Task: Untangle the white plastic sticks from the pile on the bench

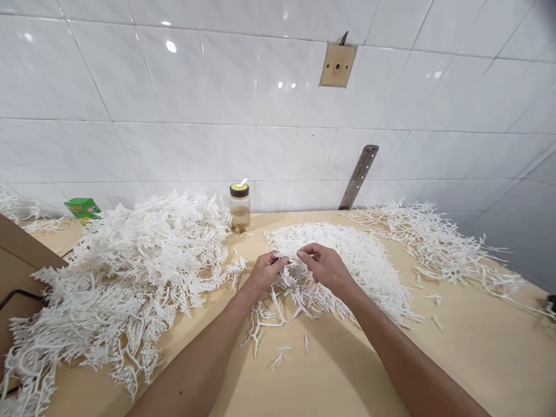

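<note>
My left hand point(266, 272) is closed, thumb and finger pinching a white branching piece point(278, 310) that hangs down toward the table. Close beside it on the right, my right hand point(324, 263) has its thumb and fingertips pressed together at the tips of the white strands. What it grips, if anything, is too small to make out. Beneath and behind both hands spreads a middle pile of white branched pieces point(365, 260). A few loose bits point(277, 361) lie on the tan table point(330, 376) between my forearms.
A large white heap point(165, 255) covers the left side. A jar with a black and yellow lid point(240, 211) stands near the tiled wall, a green box point(83, 208) at back left. Bare white branches point(434, 243) lie right; a metal strip point(359, 176) leans on the wall.
</note>
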`<state>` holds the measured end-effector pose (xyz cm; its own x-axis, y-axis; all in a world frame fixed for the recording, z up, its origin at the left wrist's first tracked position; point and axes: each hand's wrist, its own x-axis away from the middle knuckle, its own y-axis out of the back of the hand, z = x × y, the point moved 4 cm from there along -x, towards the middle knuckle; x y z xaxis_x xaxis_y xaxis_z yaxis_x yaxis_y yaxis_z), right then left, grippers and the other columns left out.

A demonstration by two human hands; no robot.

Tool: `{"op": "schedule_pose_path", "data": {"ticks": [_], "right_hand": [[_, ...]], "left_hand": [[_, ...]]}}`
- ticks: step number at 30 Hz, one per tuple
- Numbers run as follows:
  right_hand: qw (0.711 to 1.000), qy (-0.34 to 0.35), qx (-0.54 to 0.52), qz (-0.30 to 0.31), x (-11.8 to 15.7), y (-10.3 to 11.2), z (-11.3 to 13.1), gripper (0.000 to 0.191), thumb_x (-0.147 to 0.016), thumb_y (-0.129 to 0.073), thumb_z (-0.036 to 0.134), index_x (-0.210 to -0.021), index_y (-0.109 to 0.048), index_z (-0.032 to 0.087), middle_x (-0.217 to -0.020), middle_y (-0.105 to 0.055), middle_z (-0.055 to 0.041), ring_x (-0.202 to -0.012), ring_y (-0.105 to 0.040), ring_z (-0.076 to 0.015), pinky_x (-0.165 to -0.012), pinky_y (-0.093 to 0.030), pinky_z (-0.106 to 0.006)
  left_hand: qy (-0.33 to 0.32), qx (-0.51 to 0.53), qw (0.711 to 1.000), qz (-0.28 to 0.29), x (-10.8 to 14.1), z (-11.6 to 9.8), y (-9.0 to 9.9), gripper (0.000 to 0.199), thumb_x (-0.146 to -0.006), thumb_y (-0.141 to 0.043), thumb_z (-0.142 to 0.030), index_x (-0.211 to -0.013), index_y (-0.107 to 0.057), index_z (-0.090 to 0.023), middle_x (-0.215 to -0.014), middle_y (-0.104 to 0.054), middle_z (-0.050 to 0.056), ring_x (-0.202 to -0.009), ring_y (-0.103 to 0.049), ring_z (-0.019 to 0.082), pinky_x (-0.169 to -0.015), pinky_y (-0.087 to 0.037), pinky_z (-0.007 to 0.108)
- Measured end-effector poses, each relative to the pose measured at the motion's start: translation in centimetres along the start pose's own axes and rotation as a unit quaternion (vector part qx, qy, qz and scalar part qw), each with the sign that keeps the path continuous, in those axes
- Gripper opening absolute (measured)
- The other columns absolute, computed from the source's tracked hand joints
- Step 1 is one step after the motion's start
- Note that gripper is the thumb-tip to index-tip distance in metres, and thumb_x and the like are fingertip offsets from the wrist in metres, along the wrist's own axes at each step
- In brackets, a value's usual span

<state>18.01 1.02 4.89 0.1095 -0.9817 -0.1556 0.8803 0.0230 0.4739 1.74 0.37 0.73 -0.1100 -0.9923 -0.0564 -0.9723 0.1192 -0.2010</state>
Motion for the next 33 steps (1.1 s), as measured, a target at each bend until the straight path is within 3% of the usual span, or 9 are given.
{"op": "schedule_pose_path", "data": {"ticks": [5,8,16,20,25,29,33], "right_hand": [[0.998,0.035,0.022,0.053,0.3,-0.4,0.5,0.031,-0.081,-0.058,0.045,-0.084,-0.072,0.018,-0.072,-0.068,-0.0028,-0.050,-0.050,-0.0109,-0.044,-0.039,-0.023],[0.998,0.030,0.039,0.045,0.3,-0.5,0.5,0.028,-0.080,-0.059,0.044,-0.077,-0.071,0.018,-0.069,-0.067,-0.0018,-0.052,-0.051,-0.0118,-0.046,-0.038,-0.023],[0.991,0.023,0.128,-0.017,0.2,-1.5,0.0,0.025,-0.079,-0.056,0.039,-0.066,-0.062,0.018,-0.062,-0.064,-0.0015,-0.059,-0.056,-0.0162,-0.056,-0.039,-0.027],[0.991,0.015,0.127,-0.035,0.5,-1.6,0.3,0.025,-0.080,-0.056,0.040,-0.069,-0.065,0.019,-0.066,-0.068,-0.0030,-0.061,-0.058,-0.0177,-0.058,-0.040,-0.028],[0.996,0.007,0.059,-0.071,0.8,-1.4,0.5,0.028,-0.082,-0.057,0.044,-0.073,-0.068,0.019,-0.068,-0.069,-0.0034,-0.059,-0.058,-0.0176,-0.053,-0.040,-0.027],[0.997,0.023,-0.007,-0.070,0.9,-1.9,0.1,0.032,-0.082,-0.057,0.048,-0.075,-0.068,0.018,-0.067,-0.068,-0.0032,-0.059,-0.057,-0.0170,-0.052,-0.040,-0.026],[0.998,0.030,-0.005,-0.060,0.9,-2.3,0.0,0.032,-0.082,-0.059,0.047,-0.072,-0.066,0.018,-0.065,-0.066,-0.0022,-0.059,-0.057,-0.0167,-0.055,-0.041,-0.027]], "left_hand": [[-0.026,-0.082,0.996,0.033,0.1,-0.6,-0.3,0.044,-0.072,-0.068,-0.056,-0.064,-0.056,-0.014,-0.057,-0.041,-0.004,-0.055,-0.033,0.008,-0.052,-0.027,0.023],[-0.042,-0.107,0.993,0.042,0.2,-0.7,-0.5,0.042,-0.075,-0.066,-0.054,-0.064,-0.054,-0.015,-0.058,-0.038,-0.005,-0.055,-0.030,0.009,-0.052,-0.024,0.024],[-0.082,-0.147,0.983,-0.067,0.3,-0.1,-0.1,0.039,-0.075,-0.064,-0.044,-0.057,-0.041,-0.019,-0.056,-0.031,-0.006,-0.055,-0.027,0.009,-0.053,-0.022,0.024],[-0.081,-0.162,0.981,-0.069,0.3,0.0,-0.2,0.036,-0.077,-0.062,-0.043,-0.059,-0.043,-0.018,-0.057,-0.034,-0.005,-0.056,-0.030,0.010,-0.053,-0.023,0.024],[-0.052,-0.117,0.992,-0.014,0.6,-0.5,-0.6,0.040,-0.073,-0.068,-0.050,-0.059,-0.050,-0.017,-0.056,-0.039,-0.004,-0.055,-0.033,0.010,-0.052,-0.025,0.024],[-0.012,-0.037,0.999,-0.035,0.5,-0.3,-0.3,0.040,-0.067,-0.074,-0.051,-0.062,-0.058,-0.015,-0.056,-0.045,-0.004,-0.054,-0.039,0.010,-0.053,-0.030,0.024],[0.011,0.036,0.998,-0.058,0.3,0.0,-0.2,0.038,-0.065,-0.077,-0.049,-0.072,-0.064,-0.014,-0.064,-0.056,0.000,-0.059,-0.048,0.012,-0.058,-0.039,0.025]]}}
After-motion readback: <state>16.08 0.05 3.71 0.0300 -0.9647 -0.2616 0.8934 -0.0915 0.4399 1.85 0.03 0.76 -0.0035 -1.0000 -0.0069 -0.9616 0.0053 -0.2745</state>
